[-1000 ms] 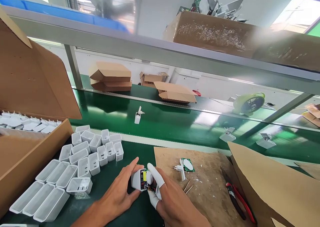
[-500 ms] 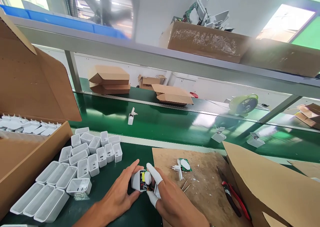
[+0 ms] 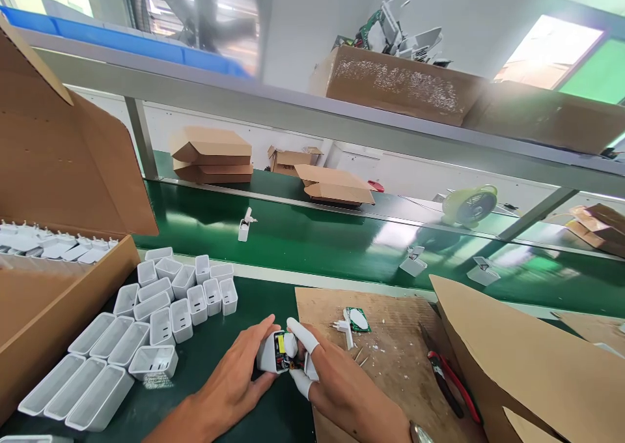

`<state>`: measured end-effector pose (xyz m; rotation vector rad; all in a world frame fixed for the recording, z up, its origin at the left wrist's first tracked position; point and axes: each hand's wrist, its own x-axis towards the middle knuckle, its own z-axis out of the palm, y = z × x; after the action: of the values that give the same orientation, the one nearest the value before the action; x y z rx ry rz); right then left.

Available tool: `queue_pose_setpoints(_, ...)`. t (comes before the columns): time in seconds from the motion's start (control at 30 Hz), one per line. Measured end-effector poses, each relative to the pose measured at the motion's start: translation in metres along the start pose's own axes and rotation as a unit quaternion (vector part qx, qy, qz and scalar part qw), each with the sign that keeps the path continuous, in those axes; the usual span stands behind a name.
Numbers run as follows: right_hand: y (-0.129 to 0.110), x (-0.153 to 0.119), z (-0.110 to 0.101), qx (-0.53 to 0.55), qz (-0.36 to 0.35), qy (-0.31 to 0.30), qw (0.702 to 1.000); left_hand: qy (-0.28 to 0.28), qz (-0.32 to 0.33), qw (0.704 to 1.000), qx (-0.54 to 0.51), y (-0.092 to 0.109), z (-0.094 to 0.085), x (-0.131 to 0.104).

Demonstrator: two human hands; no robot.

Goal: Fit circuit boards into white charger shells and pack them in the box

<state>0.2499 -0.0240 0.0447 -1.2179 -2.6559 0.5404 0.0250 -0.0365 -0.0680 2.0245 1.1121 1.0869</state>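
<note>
My left hand point(image 3: 234, 374) grips a white charger housing point(image 3: 266, 353), whose open side shows a circuit board with a yellow part. In my right hand point(image 3: 336, 378), with white covers on thumb and finger, is a white end piece point(image 3: 311, 367) held beside the housing's open side; part of it is hidden by the fingers. To the right, a white plug piece point(image 3: 346, 327) and a small green circuit board point(image 3: 358, 320) lie on a brown board point(image 3: 390, 371). Rows of white housings point(image 3: 129, 344) stand left of my hands.
Red-handled pliers point(image 3: 454, 384) lie at the right beside a cardboard flap point(image 3: 532, 358). An open carton point(image 3: 73, 306) of white parts stands at the left. White pieces sit on the green conveyor point(image 3: 312, 241) behind. A metal shelf point(image 3: 293, 107) crosses above.
The white pieces on the green conveyor have shifted left. Both hands keep their hold on the housing and end piece, with barely any movement.
</note>
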Motion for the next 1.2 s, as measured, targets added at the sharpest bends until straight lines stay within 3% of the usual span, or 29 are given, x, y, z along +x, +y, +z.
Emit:
queue_pose_setpoints(0.27, 0.007, 0.001, 0.003, 0.012, -0.025, 0.010, 1.000, 0.005, 0.001, 1.000, 0.016, -0.001, 0.000, -0.001)
queue_pose_setpoints(0.5, -0.005, 0.004, -0.010, -0.024, -0.008, -0.016, 1.000, 0.037, 0.034, 0.998, 0.038, 0.007, -0.003, 0.000)
queue_pose_setpoints(0.87, -0.006, 0.004, -0.015, -0.007, -0.009, -0.030, 0.999, 0.015, -0.011, 1.000, 0.014, -0.003, 0.003, -0.003)
queue_pose_setpoints(1.2, -0.005, 0.002, -0.013, -0.012, -0.013, -0.037, 0.999, 0.001, -0.015, 1.000, -0.001, 0.004, 0.002, 0.001)
